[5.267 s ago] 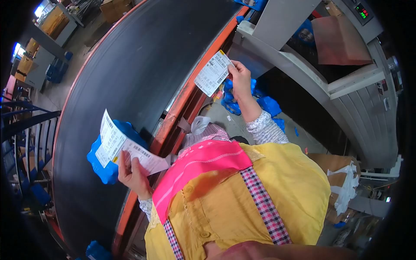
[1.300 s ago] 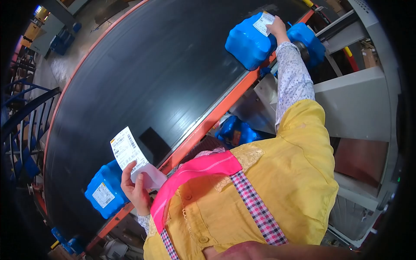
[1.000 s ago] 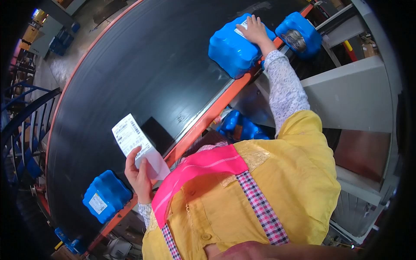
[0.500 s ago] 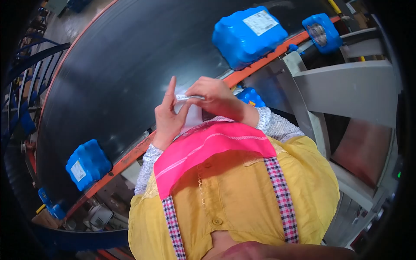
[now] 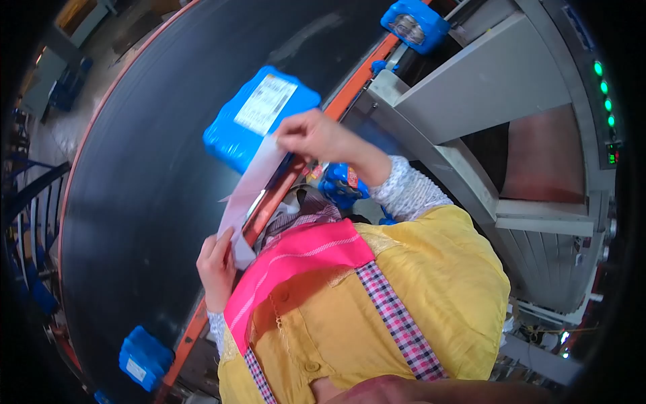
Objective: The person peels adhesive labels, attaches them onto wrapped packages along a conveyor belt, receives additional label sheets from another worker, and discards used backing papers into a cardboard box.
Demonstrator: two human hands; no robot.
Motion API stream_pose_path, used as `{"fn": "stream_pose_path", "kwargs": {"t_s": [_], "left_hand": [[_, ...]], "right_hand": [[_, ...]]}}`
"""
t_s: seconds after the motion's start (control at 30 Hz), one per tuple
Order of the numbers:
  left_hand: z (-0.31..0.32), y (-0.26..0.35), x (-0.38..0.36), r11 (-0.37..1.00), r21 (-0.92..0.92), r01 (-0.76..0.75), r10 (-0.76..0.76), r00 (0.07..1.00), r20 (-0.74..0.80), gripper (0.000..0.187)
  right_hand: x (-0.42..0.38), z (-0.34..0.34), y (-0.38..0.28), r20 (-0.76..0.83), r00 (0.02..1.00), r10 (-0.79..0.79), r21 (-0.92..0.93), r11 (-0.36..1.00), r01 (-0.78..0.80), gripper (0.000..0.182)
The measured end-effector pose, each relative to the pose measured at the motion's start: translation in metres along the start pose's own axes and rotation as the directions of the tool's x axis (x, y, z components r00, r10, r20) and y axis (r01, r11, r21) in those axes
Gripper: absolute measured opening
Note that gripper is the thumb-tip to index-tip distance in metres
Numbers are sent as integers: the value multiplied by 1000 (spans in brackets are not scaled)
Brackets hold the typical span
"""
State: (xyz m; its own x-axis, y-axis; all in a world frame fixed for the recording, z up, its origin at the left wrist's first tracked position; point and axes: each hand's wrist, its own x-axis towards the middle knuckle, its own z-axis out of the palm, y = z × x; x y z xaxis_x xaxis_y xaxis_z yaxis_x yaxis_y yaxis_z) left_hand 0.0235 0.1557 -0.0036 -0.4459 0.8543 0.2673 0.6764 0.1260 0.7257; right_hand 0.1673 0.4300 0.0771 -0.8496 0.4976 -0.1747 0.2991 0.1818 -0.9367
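A white paper strip stretches slantwise between my two hands over the belt's near edge. My right hand pinches its upper end, close beside a blue wrapped pack. On that pack's top is a white printed label. Lower down, at the belt's edge, my left hand has its fingers closed on the strip's other end, which curls over near my pink apron. The strip partly covers the near side of the pack.
The black conveyor belt has an orange rail along my side. Another blue pack sits at the lower left, one at the upper right. Blue packs lie below the rail. A grey machine stands at the right.
My hands have moved apart and the paper, bunched between them before, is now stretched out. The labelled blue pack now appears beside my right hand. The view has turned.
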Motion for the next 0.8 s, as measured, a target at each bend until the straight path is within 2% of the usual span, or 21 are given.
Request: {"fn": "stream_pose_path", "kwargs": {"t_s": [0.07,0.1,0.17,0.2,0.23,0.3,0.33,0.37,0.4,0.43,0.47,0.5,0.57,0.6,0.63,0.67,0.7,0.73,0.77,0.8], "left_hand": [[4,18,12,994,20,103,-104,994,36,30],[-1,16,10,987,27,161,-162,985,54,29],[-10,20,14,980,-78,183,-184,983,-3,27],[-13,14,11,963,-155,222,-231,972,-40,26],[-20,8,11,973,-110,202,-212,973,-90,26],[-41,4,12,876,-220,430,-468,867,-170,28],[-48,-9,9,868,-196,456,-495,825,-274,30],[-55,-12,15,863,-216,456,-505,779,-371,31],[-65,-10,20,827,-314,467,-561,727,-396,35],[-69,-12,27,836,-326,441,-548,674,-495,34],[-70,-6,36,821,-335,462,-568,610,-552,35],[-76,-9,36,756,-313,574,-640,549,-538,40],[-85,-28,35,718,-379,584,-681,476,-557,40],[-79,-25,49,713,-353,606,-675,455,-581,39],[-75,-14,64,707,-324,629,-667,438,-603,39],[-71,-2,81,700,-294,651,-657,423,-624,38],[-68,11,95,690,-265,674,-646,408,-645,38],[-64,25,111,677,-236,697,-636,393,-664,37],[-61,37,125,662,-205,721,-624,378,-684,37],[-59,50,140,650,-192,736,-628,377,-681,37]], "right_hand": [[9,-69,11,-100,994,-44,106,993,55,12],[16,-91,12,-222,972,-77,160,980,114,13],[46,-157,34,-405,914,-26,218,968,124,13],[68,-191,48,-560,828,2,193,973,128,12],[87,-225,59,-664,748,5,193,967,164,12],[139,-293,90,-842,530,-100,33,972,235,13],[161,-327,103,-888,395,-237,-206,971,118,14],[182,-362,116,-812,270,-518,-558,824,-99,15],[191,-379,115,-724,235,-649,-686,713,-144,15],[198,-395,111,-614,209,-761,-789,583,-194,15],[198,-420,110,-486,304,-819,-873,445,-199,12],[201,-440,114,-358,371,-857,-927,279,-250,11],[212,-490,123,-92,524,-846,-949,-84,-303,11],[217,-519,133,-118,729,-675,-787,-385,-483,13],[214,-543,143,-168,581,-797,-861,-169,-480,12],[213,-573,157,-261,451,-854,-867,2,-498,10],[209,-586,161,-283,365,-887,-783,-6,-622,8],[198,-601,166,-326,402,-856,-798,20,-603,9],[200,-631,188,-408,252,-877,-784,195,-590,8],[188,-634,191,-469,277,-839,-728,189,-659,9]]}}
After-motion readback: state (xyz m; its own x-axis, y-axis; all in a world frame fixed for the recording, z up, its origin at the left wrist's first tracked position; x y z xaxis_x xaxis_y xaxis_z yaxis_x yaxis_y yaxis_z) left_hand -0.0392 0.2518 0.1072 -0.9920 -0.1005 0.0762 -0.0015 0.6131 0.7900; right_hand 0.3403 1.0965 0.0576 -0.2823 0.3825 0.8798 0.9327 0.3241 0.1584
